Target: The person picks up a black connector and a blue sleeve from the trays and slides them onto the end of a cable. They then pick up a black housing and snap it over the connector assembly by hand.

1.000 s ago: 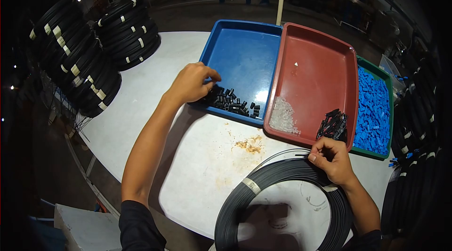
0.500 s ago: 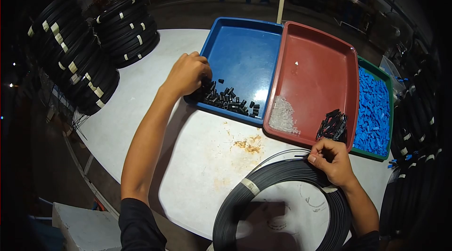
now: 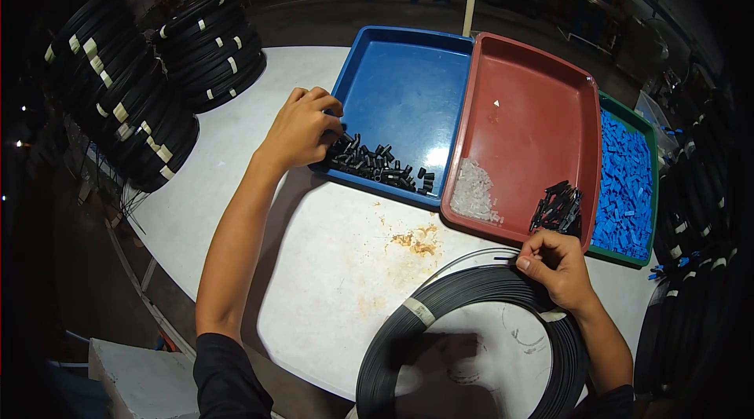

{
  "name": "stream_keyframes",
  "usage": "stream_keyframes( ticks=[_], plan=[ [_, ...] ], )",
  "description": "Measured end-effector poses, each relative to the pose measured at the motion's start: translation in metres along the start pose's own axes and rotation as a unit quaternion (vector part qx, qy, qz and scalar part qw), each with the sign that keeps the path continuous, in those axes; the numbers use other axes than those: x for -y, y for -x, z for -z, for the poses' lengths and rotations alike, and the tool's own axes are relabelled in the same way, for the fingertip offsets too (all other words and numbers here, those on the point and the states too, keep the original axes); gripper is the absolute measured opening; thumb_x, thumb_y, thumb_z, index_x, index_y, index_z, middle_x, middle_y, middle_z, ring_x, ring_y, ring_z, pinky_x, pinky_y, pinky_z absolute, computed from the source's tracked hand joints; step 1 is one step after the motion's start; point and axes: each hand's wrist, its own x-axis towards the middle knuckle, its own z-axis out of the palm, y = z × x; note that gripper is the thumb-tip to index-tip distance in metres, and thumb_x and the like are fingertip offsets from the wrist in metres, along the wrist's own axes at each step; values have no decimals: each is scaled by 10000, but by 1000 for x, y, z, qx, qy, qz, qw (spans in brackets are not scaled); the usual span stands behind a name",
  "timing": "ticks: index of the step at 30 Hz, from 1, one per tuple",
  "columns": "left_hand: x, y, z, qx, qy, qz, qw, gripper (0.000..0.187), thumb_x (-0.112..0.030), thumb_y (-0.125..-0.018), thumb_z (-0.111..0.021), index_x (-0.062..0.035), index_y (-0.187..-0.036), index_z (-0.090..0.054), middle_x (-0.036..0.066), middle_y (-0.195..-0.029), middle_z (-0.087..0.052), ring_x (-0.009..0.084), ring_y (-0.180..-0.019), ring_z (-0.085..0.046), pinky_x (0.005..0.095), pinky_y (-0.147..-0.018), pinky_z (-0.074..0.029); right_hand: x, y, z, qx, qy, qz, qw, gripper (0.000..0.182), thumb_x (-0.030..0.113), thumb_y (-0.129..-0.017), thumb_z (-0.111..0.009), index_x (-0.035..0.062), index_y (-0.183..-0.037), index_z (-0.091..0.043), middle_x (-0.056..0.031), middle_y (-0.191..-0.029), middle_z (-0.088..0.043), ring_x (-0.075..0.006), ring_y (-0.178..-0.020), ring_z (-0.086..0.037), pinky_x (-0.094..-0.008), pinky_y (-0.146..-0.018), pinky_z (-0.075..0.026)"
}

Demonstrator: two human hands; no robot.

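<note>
My left hand (image 3: pixel 305 128) is at the left rim of the blue tray (image 3: pixel 408 89), its fingers curled together beside a heap of short black tubular pieces (image 3: pixel 381 166). Its fingertips are partly hidden, so I cannot make out what is pinched there. My right hand (image 3: pixel 556 268) pinches the loose end of a black cable, just above the coil of black cable (image 3: pixel 393 340). This coil lies flat on the white table (image 3: pixel 330 262), bound with pale tape (image 3: pixel 419 311).
A red tray (image 3: pixel 534 105) contains clear small pieces (image 3: pixel 473 191) and black slim pieces (image 3: pixel 558 207). Right of it, a green tray (image 3: pixel 654 183) holds blue pieces (image 3: pixel 620 191). Taped black coils are stacked at left (image 3: pixel 126 97) and at right (image 3: pixel 691 199).
My left hand has drawn slightly left, away from the black pieces toward the tray's rim. My right hand stays at the cable end, almost unmoved.
</note>
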Motion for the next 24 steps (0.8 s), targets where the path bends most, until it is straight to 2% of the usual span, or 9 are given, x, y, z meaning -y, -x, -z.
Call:
stream_keyframes(
  ticks=[4,8,10,13,14,15,17,20,24],
  plan=[
    [-8,3,-12,30,-54,-11,998,175,-62,-739,-779,-155,-874,-838,35,-1285,-663,244,-1288,-501,413,-1102,-328,-1,1,1,4,1,-2,1000,145,88,-880,-776,-7,-860,-668,45,-722,-576,-29,-660,-436,-220,-602,-352],
    [-12,0,-17,57,34,7,998,219,-89,-784,-784,-180,-977,-838,36,-1321,-648,253,-1305,-484,404,-1115,-311,-1,1,1,3,-3,-5,1000,149,92,-881,-777,-9,-862,-669,37,-733,-590,-32,-666,-449,-221,-612,-366],
    [-11,-2,-20,7,125,37,991,254,-87,-822,-772,-186,-1050,-821,32,-1301,-660,248,-1282,-500,397,-1100,-316,-1,1,1,2,-7,-7,1000,150,93,-881,-777,-9,-863,-669,35,-735,-591,-33,-668,-451,-220,-615,-368],
    [1,-5,-15,-1,97,66,993,302,-63,-830,-762,-182,-1104,-802,31,-1293,-666,243,-1267,-512,396,-1073,-329,-2,1,1,2,-10,-6,1000,150,96,-883,-776,-9,-865,-671,32,-739,-594,-35,-672,-456,-220,-619,-371],
    [5,-6,-16,-24,74,53,996,272,-60,-818,-767,-159,-1069,-803,28,-1192,-703,231,-1176,-558,393,-1028,-353,-2,1,1,4,-9,-4,1000,149,98,-884,-776,-8,-866,-672,31,-741,-596,-36,-674,-458,-220,-621,-373],
    [5,-7,-13,-24,73,54,996,272,-60,-818,-767,-159,-1069,-803,28,-1192,-703,231,-1176,-558,393,-1028,-353,-2,0,1,4,-10,-3,1000,149,98,-884,-776,-8,-866,-672,31,-741,-596,-36,-674,-458,-220,-621,-373],
    [4,-10,-5,59,37,56,996,242,-64,-783,-775,-139,-1012,-806,30,-1027,-734,231,-1034,-602,384,-953,-416,-2,1,2,4,1,-2,1000,148,98,-885,-775,-7,-866,-673,29,-741,-597,-37,-678,-462,-220,-624,-376],
    [1,-11,-5,118,35,28,992,203,-70,-746,-773,-125,-939,-809,30,-883,-735,236,-906,-616,378,-857,-469,-1,0,1,3,-4,-4,1000,147,97,-886,-774,-6,-864,-672,27,-741,-598,-38,-677,-461,-222,-623,-375],
    [-11,-10,-12,86,22,22,996,175,-76,-731,-766,-124,-893,-812,44,-860,-737,245,-891,-633,380,-826,-498,-3,0,1,1,-7,-6,1000,147,95,-886,-775,-7,-863,-671,28,-742,-598,-37,-676,-459,-222,-622,-373]
  ],
)
